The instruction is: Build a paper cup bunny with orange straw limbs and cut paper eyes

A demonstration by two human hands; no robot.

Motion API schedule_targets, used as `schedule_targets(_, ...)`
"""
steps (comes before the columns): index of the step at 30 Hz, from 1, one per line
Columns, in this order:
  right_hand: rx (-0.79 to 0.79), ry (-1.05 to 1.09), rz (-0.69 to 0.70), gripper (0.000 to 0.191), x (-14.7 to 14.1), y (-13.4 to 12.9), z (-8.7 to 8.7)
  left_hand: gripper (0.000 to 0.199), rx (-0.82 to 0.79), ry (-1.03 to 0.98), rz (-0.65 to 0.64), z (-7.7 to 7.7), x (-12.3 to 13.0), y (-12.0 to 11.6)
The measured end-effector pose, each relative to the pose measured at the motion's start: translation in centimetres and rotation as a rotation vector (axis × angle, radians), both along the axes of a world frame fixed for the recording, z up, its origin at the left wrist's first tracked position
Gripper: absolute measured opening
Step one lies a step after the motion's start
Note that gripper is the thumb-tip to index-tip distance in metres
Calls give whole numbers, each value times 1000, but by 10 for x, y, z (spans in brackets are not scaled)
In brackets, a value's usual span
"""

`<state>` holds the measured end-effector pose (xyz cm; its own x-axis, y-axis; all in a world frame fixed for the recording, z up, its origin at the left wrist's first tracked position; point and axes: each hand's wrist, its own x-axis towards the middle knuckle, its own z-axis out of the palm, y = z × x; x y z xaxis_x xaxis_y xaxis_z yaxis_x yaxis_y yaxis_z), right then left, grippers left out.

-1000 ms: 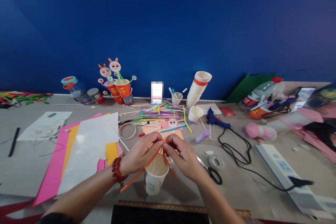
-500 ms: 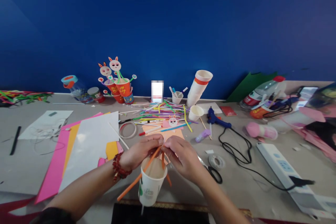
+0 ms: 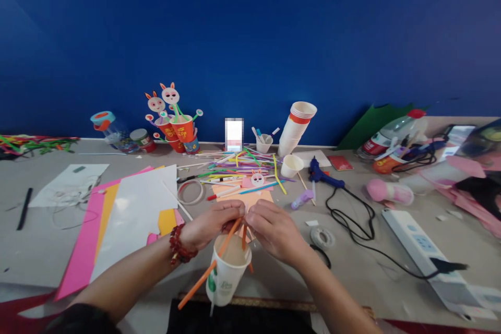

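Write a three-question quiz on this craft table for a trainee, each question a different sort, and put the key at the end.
1. True or false: the blue glue gun lies farther to the right than the white cup just below the hands.
2. Multiple choice: what colour are the straws at the fingers of the left hand and right hand?
A) green
B) orange
C) purple
3. Fill in the missing word: the beaded bracelet is on the person's ____ wrist.

Key:
1. True
2. B
3. left
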<state>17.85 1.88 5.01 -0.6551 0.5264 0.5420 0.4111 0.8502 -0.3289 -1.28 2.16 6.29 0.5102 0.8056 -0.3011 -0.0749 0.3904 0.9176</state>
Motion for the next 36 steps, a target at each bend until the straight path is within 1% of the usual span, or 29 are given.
schedule_targets(4,97,-109,62,32,4,5,1,43,-58,-4,-20,2,3,-1)
schedule_targets(6,74,-65,64,28,4,6,-2,42,-14,1,-17,0,4,0)
schedule_targets(8,-64,65,19,21,3,6,-6,41,128,47,1,-3,4,1)
schedule_targets(10,-256,200,-60,14,0,4,-9,39,346,133,37,-6,2,2)
schedule_targets(12,-413,281,-116,14,-1,2,-10,36,547,218,54,-8,-1,3)
schedule_targets(14,-499,326,-130,16,-2,-1,-9,30,689,264,31,-8,-4,2)
schedule_targets(16,-542,344,-126,16,-3,-3,-6,23,765,301,-11,-6,-7,1)
schedule_targets(18,-575,350,-122,17,-3,-4,-3,18,781,337,-22,-5,-9,0)
schedule_targets(21,-659,386,-102,19,-5,-4,1,13,760,334,10,-7,-7,0)
schedule_targets(23,-729,425,-105,21,-7,-3,2,12,726,277,28,-12,-5,0)
schedule_targets(26,-812,453,-129,22,-8,-2,4,16,597,149,57,-23,-2,0)
schedule_targets(28,-807,439,-137,22,-8,-3,4,20,512,76,79,-28,0,0)
schedule_targets(30,-755,414,-141,18,-8,-4,5,22,487,64,91,-28,0,-1)
schedule_targets(33,-692,385,-161,15,-9,-5,7,19,545,137,93,-19,0,-2)
schedule_targets(36,-660,367,-184,18,-11,-3,8,18,586,189,90,-9,1,-4)
